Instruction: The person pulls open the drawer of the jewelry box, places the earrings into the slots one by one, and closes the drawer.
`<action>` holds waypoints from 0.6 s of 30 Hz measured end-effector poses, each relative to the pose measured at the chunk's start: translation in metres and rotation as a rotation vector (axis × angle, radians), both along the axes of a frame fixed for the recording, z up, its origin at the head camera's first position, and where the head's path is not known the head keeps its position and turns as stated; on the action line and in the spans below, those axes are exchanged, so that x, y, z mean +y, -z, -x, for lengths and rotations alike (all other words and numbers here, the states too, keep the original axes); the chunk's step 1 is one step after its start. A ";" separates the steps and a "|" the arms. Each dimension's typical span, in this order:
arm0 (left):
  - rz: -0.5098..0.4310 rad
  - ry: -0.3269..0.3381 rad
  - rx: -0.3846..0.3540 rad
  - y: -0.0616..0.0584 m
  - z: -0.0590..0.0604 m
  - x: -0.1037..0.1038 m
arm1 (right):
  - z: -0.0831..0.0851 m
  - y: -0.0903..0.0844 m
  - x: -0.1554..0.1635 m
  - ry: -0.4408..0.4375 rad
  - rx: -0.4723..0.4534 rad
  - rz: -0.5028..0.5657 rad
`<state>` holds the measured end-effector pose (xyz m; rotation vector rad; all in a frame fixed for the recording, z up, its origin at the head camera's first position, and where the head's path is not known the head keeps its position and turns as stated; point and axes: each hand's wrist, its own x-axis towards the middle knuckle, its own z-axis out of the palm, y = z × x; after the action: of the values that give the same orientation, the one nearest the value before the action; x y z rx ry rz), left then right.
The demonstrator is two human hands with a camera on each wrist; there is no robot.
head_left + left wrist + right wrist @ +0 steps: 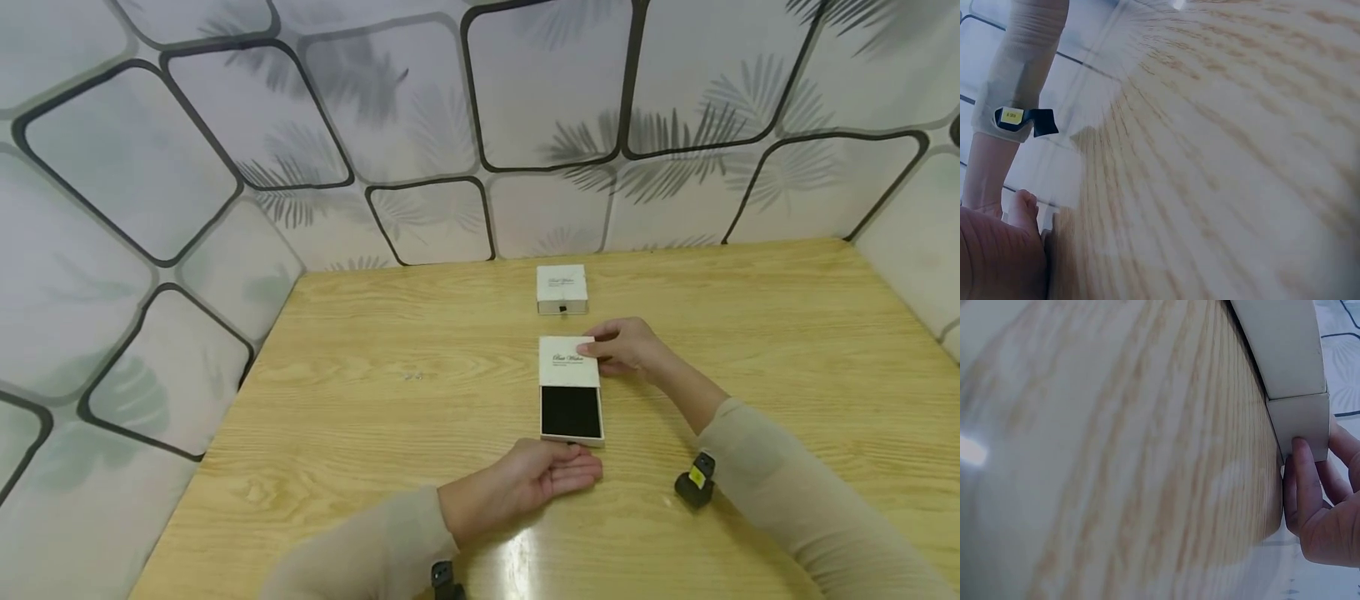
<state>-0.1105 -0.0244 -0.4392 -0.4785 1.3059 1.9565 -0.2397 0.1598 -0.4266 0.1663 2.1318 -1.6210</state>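
Note:
A white sliding gift box with "Best Wishes" print lies on the table, its drawer partly drawn out toward the person and showing a black lining. My right hand grips the box's outer sleeve at the right far side, thumb on top. In the right wrist view its fingers lie along the sleeve's side wall. At the drawer's front edge, my left hand is turned palm up, thumb and forefinger at the small dark pull tab. The left wrist view hides the tab behind the hand.
A second white gift box, closed, stands farther back. Two tiny clear pieces lie to the left on the wooden table. A patterned wall covering rises behind the table's back edge.

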 end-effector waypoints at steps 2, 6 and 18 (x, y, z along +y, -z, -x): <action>-0.006 -0.008 -0.007 -0.001 0.000 0.001 | 0.000 0.001 0.000 -0.006 -0.004 0.007; -0.020 -0.019 -0.018 -0.002 0.000 0.003 | 0.001 0.002 0.001 -0.019 -0.005 0.007; -0.021 -0.010 -0.031 -0.006 0.001 0.002 | 0.007 -0.001 0.004 -0.026 -0.020 -0.017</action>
<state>-0.1114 -0.0220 -0.4335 -0.5038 1.2646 1.9613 -0.2471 0.1643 -0.4256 0.1596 2.1244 -1.5804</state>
